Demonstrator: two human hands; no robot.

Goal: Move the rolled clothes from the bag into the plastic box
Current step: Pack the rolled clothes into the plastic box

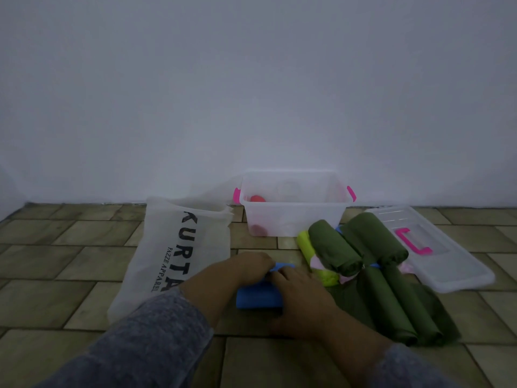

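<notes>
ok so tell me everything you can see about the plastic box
The plastic box is a clear, rectangular tub of translucent plastic with a pink latch at each short end. It stands upright and open on the tiled floor, close to the pale wall; its lid, with a pink handle, lies off to the right. A red item shows inside at its left end. A dark green roll lies by its front right corner; contact is unclear.

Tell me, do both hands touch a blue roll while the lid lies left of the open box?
Not quite: the head view shows the lid right of the plastic box, not left. The left hand and right hand do touch the blue roll, and the box is open.
</notes>
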